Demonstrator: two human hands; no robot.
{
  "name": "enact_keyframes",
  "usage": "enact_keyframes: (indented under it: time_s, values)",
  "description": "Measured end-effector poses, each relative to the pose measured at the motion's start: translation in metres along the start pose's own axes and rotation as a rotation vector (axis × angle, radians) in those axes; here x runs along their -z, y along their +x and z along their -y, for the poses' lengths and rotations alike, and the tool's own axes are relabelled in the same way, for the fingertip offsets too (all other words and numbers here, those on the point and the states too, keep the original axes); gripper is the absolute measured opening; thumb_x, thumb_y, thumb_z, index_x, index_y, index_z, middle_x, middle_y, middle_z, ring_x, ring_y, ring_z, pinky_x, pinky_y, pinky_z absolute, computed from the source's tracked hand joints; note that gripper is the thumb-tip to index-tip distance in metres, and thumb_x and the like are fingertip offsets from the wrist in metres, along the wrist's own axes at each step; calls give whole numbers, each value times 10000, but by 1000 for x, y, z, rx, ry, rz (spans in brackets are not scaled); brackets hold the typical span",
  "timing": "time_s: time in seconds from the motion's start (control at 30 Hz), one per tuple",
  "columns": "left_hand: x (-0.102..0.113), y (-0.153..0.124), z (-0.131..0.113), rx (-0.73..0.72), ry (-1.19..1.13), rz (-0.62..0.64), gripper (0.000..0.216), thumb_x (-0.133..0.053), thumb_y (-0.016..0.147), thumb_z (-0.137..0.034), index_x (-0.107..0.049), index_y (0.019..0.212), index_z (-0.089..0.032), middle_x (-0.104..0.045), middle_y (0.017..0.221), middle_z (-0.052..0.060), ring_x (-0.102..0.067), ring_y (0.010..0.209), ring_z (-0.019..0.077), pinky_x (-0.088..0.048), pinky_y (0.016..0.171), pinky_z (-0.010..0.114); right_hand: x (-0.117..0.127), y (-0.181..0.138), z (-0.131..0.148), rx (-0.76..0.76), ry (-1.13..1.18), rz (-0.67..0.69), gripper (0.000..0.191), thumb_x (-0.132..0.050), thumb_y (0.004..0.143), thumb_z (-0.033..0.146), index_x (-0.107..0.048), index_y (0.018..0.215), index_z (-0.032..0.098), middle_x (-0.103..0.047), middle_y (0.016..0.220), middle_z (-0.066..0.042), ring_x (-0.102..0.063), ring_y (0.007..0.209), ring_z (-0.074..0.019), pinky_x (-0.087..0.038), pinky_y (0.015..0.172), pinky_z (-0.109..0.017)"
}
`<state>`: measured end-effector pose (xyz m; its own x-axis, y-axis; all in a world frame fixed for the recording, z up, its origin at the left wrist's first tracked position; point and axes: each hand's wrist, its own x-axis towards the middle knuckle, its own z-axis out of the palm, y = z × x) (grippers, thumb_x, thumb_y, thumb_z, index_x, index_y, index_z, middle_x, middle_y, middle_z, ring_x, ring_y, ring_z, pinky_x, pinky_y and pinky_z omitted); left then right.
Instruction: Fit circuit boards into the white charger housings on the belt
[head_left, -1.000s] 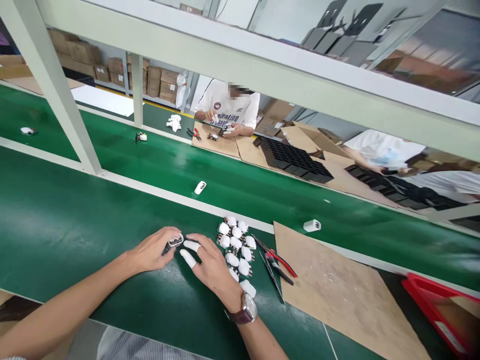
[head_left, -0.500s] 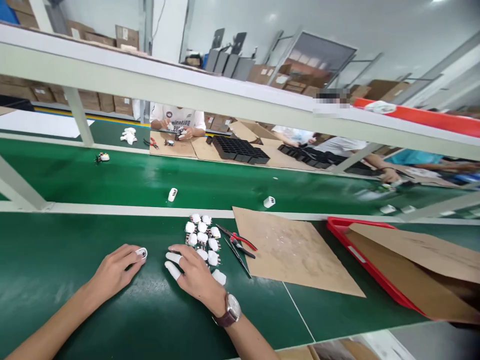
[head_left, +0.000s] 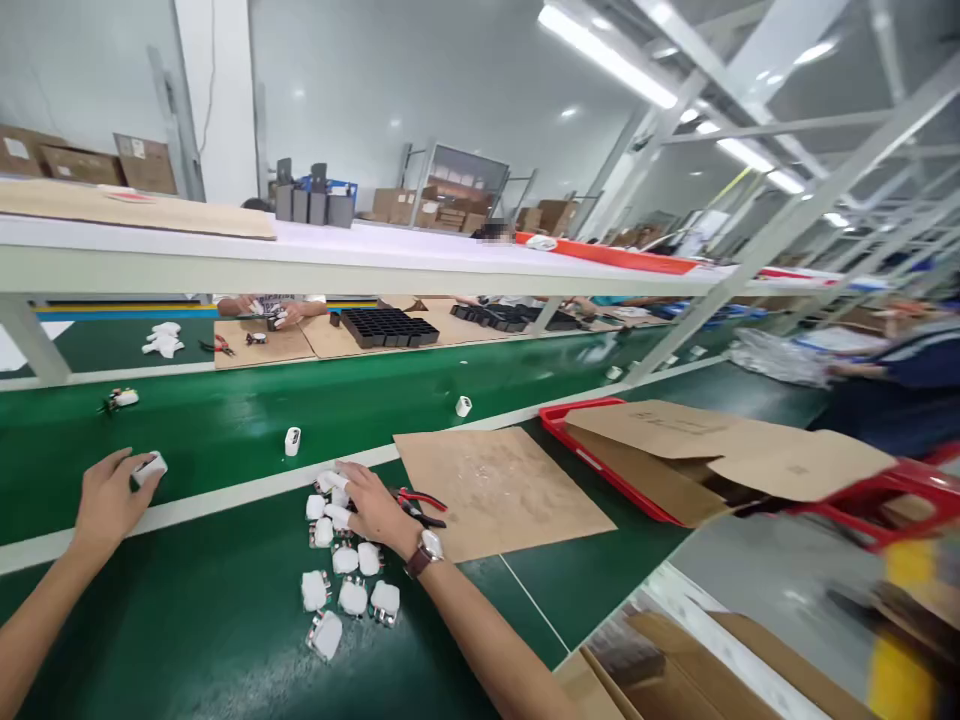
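My left hand (head_left: pixel 111 497) is stretched forward over the green belt and holds a small white charger plug (head_left: pixel 150 468) at its fingertips, right at the white dividing strip (head_left: pixel 225 497). My right hand (head_left: pixel 373 503), with white finger cots and a wristwatch, rests on a cluster of several white plug parts (head_left: pixel 343 570) on the green work surface; its fingers are curled on the top pieces. Red-handled pliers (head_left: pixel 417 505) lie just right of that hand.
A brown cardboard sheet (head_left: pixel 495 490) lies to the right, then a red tray (head_left: pixel 600 462) holding flattened cardboard. Loose white plugs (head_left: pixel 292 440) sit on the moving belt. Across the belt a person's hands work near black trays (head_left: pixel 390 326). An overhead white shelf spans the line.
My left hand has carried the white plug forward and left to the belt's edge. My right hand has moved onto the pile of plug parts. The camera has swung up and right.
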<state>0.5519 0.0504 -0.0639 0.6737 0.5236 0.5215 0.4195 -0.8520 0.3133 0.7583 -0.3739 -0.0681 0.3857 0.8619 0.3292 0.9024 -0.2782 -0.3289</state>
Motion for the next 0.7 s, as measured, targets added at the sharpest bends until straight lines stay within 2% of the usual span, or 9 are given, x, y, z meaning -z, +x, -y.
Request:
enact_keyframes:
  time_s: [0.07, 0.1, 0.17, 0.27, 0.37, 0.43, 0.5, 0.63, 0.7]
  values:
    - [-6, -26, -22, -97, -67, -77, 593, -481, 933, -712, -655, 1204, -215, -636, 1385, 115, -568, 1353, 400, -472, 1141, 606, -6, 7, -3, 10, -1, 17, 502, -700, 963, 324, -583, 1437, 209, -543, 1539, -151, -493, 1401, -332, -444, 1160, -527]
    - [-7, -46, -38, -150, -129, -36, 637, -514, 917, -755, -618, 1295, -253, -593, 1452, 75, -553, 1377, 388, -478, 1152, 587, -9, 10, -4, 20, 3, 24, 499, -685, 973, 332, -576, 1445, 213, -568, 1516, -142, -508, 1383, -320, -445, 1157, -515]
    - [-8, -90, -77, -280, -208, 178, 776, -607, 867, -793, -466, 1500, -367, -458, 1612, 17, -498, 1443, 387, -506, 1141, 579, -14, 16, -1, 57, 22, 42, 489, -663, 987, 338, -574, 1449, 204, -596, 1489, -135, -520, 1365, -307, -440, 1162, -497]
    - [-5, -148, -140, -477, -249, 425, 1263, -753, 682, -873, -191, 1679, -337, -243, 1738, 128, -338, 1533, 483, -442, 1162, 667, -20, 25, 10, 162, 83, 88, 472, -660, 990, 339, -596, 1435, 192, -608, 1487, -125, -516, 1396, -286, -424, 1192, -459]
    - [-4, -173, -184, -591, -293, 548, 1439, -793, 637, -869, -36, 1706, -272, -128, 1754, 191, -191, 1575, 523, -308, 1222, 716, -16, 24, 23, 255, 155, 115, 454, -619, 1022, 337, -587, 1452, 195, -564, 1544, -125, -478, 1465, -249, -383, 1240, -434]
    - [-4, -176, -196, -592, -300, 553, 1418, -795, 667, -847, -20, 1705, -270, -90, 1759, 188, -133, 1585, 529, -252, 1237, 734, -3, 12, 28, 251, 184, 90, 473, -603, 1037, 375, -573, 1467, 182, -498, 1598, -148, -409, 1522, -267, -336, 1275, -482]
    - [-5, -176, -198, -584, -303, 542, 1365, -785, 697, -833, -41, 1705, -292, -70, 1764, 171, -102, 1589, 530, -244, 1236, 741, 15, -12, 29, 202, 192, 65, 596, -660, 1004, 459, -528, 1513, 180, -440, 1637, -163, -346, 1559, -297, -307, 1293, -527]
    - [-11, -180, -196, -545, -328, 517, 1372, -793, 681, -836, -52, 1704, -302, -100, 1762, 169, -114, 1589, 526, -259, 1233, 746, 39, -76, 29, 95, 166, 128, 1152, -865, 767, 624, -280, 1661, 195, -324, 1689, -205, -302, 1576, -361, -334, 1280, -553]
    - [-17, -183, -198, -522, -337, 511, 1406, -807, 645, -847, -64, 1703, -293, -113, 1758, 182, -124, 1586, 530, -259, 1232, 756, 34, -101, 29, 62, 159, 161, 1285, -898, 701, 648, -199, 1685, 207, -268, 1708, -216, -285, 1578, -388, -333, 1274, -557]
